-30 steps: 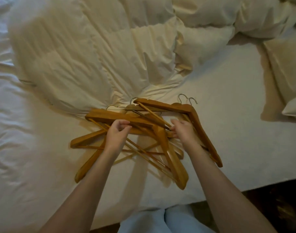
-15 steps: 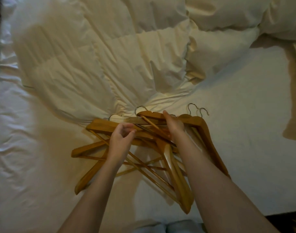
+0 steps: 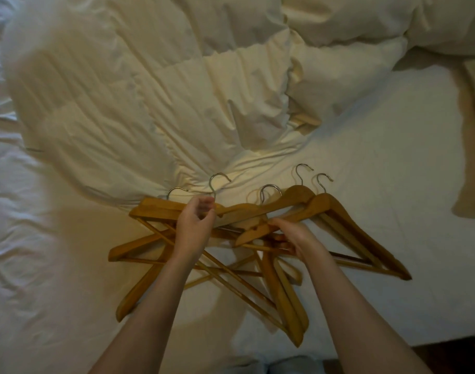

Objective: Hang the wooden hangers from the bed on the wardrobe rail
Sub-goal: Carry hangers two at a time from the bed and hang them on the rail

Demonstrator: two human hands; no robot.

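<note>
1. A tangled pile of wooden hangers [image 3: 241, 211] lies on the bed [image 3: 392, 157], on the bare white sheet near its front edge, just below the crumpled cream duvet [image 3: 150, 103].
2. Five metal hooks [image 3: 302, 171] show along the far side of the pile, pointing towards the duvet.
3. The left hand [image 3: 195, 225] is at the top of one hanger. Its fingers [image 3: 205, 206] curl round the wood at the base of a hook; the exact hold is blurred.
4. The right hand [image 3: 293, 238] is at the middle of the pile, fingers closed on a hanger arm.
5. Both forearms reach in from the near edge.
</note>
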